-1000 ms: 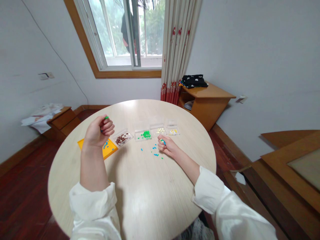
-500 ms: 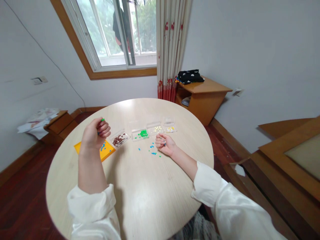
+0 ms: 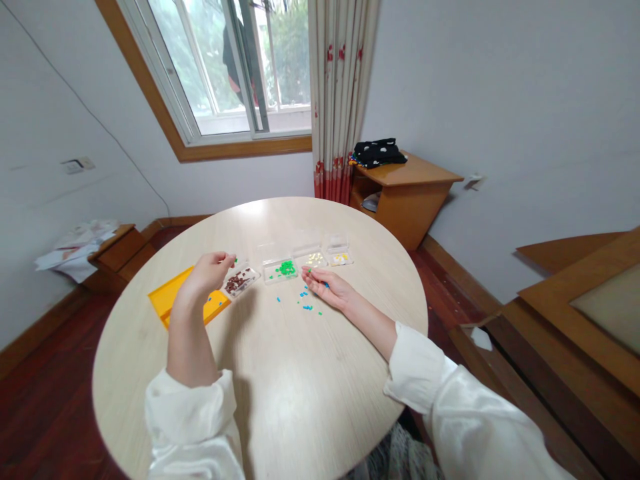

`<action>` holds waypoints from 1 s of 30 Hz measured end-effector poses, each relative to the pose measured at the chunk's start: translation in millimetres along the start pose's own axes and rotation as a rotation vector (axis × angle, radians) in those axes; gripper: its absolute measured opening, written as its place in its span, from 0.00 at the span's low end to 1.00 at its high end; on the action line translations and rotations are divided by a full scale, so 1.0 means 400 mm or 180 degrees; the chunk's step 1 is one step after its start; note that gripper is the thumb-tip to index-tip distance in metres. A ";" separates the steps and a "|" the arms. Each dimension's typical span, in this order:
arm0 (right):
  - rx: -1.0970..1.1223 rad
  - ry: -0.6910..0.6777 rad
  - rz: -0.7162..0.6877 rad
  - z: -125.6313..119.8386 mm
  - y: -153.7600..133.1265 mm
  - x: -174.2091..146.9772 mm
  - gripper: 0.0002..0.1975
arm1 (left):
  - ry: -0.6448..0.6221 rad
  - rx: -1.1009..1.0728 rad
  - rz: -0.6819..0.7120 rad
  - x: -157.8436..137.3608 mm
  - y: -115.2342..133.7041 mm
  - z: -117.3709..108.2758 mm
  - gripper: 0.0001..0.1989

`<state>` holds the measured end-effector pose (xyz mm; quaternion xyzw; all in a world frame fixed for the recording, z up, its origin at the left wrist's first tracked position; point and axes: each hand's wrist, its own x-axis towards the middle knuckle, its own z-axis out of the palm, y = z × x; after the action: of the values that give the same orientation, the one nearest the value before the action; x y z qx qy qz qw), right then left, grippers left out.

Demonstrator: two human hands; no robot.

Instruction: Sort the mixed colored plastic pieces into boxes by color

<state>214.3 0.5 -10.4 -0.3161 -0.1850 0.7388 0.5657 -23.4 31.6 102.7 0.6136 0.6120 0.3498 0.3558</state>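
Observation:
My left hand (image 3: 207, 275) is raised over the inner side of the yellow tray (image 3: 164, 299), thumb and forefinger pinched on a small green piece (image 3: 235, 259). Palm up, my right hand (image 3: 331, 289) hovers near the clear boxes with its fingers bent. A small green piece (image 3: 309, 271) shows at its fingertips and a blue piece (image 3: 327, 285) lies in the palm. Below it, loose blue and green pieces (image 3: 307, 307) are scattered on the table. Several blue pieces lie in the tray, partly hidden by my left hand.
Clear lidded boxes stand in a row: one with brown pieces (image 3: 239, 281), one with green pieces (image 3: 287, 268), one with pale yellow pieces (image 3: 315, 259) and one with yellow pieces (image 3: 341, 258). The round table (image 3: 290, 393) has a curtain (image 3: 343, 100) and cabinet (image 3: 405, 200) behind it.
My left hand has moved right from above the tray toward the brown box, its fingers now stretched into a pinch. My right hand has uncurled from a loose fist, fingertips reaching left.

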 end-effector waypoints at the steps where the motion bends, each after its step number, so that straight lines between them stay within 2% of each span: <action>1: -0.0031 -0.0032 -0.0038 -0.004 0.001 0.002 0.08 | -0.0029 0.0083 0.0020 0.002 -0.001 0.000 0.09; 7: 0.0041 -0.0166 0.0137 -0.009 -0.004 -0.001 0.04 | -0.0141 0.0328 -0.0008 0.005 0.004 -0.003 0.08; 11: -0.0437 -0.0100 0.0066 0.014 -0.029 0.002 0.02 | -0.0150 0.0294 -0.0019 -0.007 0.015 -0.005 0.08; 14: -0.1424 -0.0114 -0.0222 0.052 -0.067 0.024 0.08 | -0.0127 0.0198 0.0004 -0.014 0.023 -0.004 0.08; 16: -0.2334 -0.0070 -0.0592 0.089 -0.094 0.046 0.09 | -0.0095 0.0134 -0.0005 -0.015 0.025 -0.003 0.07; 21: -0.4777 0.0124 -0.1624 0.185 -0.130 0.104 0.04 | 0.0007 0.0089 0.0016 -0.005 0.017 -0.008 0.07; 24: -0.5646 0.0198 -0.1499 0.209 -0.120 0.128 0.08 | 0.0017 0.0095 0.0084 0.003 0.011 -0.009 0.08; 27: -0.5815 0.0314 -0.1384 0.204 -0.108 0.142 0.17 | 0.0014 0.0105 0.0106 0.011 0.008 0.004 0.09; 30: -0.5247 0.0478 -0.1692 0.194 -0.107 0.152 0.18 | 0.0069 0.0115 0.0191 0.023 0.002 0.038 0.09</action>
<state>183.0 77.6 57.6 -0.6193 -0.6910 0.1898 0.3209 -9.7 40.6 95.5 0.6341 0.6034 0.3558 0.3274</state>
